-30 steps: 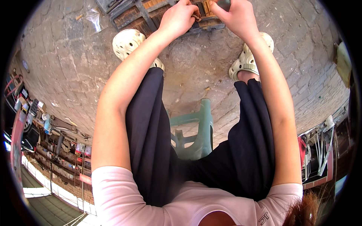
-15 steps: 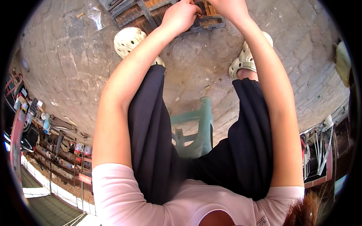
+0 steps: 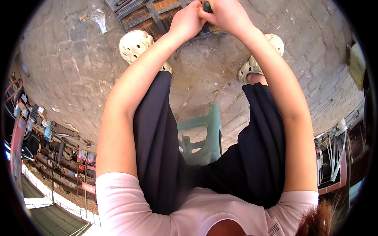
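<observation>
My two hands meet above a dark grey, divided frame on the ground, whose compartments show orange-brown, ridged strips. My right hand is closed round a tool with a dark green, rounded handle end. Only that end shows; the rest of the tool is hidden by the fingers and the picture's top edge. Pressed up against it, my left hand has its fingers curled closed. Whatever may be in those fingers is out of sight.
Cream clogs are on my feet, either side of the frame's near edge. A green plastic stool stands between my legs. Clear plastic film lies left of the frame. Cluttered shelving lines the far left; white metal bars stand at right.
My right hand has moved left and nearer, up against my left hand. The green handle end now shows in it. My left hand has shifted slightly nearer.
</observation>
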The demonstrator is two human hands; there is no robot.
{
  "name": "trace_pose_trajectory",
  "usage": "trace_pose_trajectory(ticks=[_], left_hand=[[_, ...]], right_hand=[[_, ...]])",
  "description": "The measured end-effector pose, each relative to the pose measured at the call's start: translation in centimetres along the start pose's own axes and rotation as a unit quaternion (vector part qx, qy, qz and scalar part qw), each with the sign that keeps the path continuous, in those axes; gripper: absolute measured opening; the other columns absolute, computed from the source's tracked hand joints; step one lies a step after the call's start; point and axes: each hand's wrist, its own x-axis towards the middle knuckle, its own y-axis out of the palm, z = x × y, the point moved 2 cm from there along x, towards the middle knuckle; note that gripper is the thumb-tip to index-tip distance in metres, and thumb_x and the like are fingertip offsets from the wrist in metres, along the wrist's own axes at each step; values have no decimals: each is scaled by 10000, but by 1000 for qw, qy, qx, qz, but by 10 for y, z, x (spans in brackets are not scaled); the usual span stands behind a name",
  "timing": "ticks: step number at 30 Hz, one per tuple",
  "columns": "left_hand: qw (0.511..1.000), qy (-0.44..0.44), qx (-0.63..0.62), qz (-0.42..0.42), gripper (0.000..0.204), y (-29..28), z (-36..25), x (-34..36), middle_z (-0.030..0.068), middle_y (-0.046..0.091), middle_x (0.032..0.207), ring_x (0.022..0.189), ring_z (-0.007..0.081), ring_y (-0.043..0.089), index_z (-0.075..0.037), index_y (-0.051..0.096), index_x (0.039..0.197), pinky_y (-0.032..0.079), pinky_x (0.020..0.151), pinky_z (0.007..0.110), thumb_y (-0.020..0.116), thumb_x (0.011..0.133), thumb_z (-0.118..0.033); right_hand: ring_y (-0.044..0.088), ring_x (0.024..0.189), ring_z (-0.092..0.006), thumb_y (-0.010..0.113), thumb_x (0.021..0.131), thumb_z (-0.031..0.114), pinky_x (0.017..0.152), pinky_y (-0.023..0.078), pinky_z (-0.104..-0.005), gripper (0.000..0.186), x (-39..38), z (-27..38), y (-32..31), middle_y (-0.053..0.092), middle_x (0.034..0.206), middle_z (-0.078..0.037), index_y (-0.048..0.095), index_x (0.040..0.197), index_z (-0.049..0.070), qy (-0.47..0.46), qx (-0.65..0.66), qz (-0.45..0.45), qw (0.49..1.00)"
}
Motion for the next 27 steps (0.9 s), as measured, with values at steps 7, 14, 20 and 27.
trace_pose_trajectory(ticks=[7,14,20,27], left_hand=[[985,104,129,54,206,12,9,1,30,623,1095,1029,238,671,-206,768,1095,561,883,394,702,910,-145],[985,127,95,69,212,5,14,2,36,618,1073,978,232,676,-172,758,1118,555,855,375,701,920,-122],[993,102,13,64,174,3,18,10,94,622,1054,975,286,671,-97,719,1077,551,841,401,686,907,-118],[996,79,29,2,116,-3,-4,3,127,619,1008,918,345,670,-83,696,987,556,791,428,684,886,-140]], right_hand=[[735,812,-398,704,823,320,734,574,-481,403,26,-85,8,706,818,-295,718,849,-82,228,5,-60,972],[641,574,-188,691,837,253,548,507,-390,301,1,-89,-2,651,608,-128,683,736,-31,307,172,-98,931],[564,544,-129,710,853,170,536,457,-355,239,5,-45,-43,606,576,-102,628,715,-8,162,148,-136,966],[541,545,-141,727,851,156,549,467,-349,199,-7,-39,-29,599,601,-125,632,769,2,130,148,-119,973]])
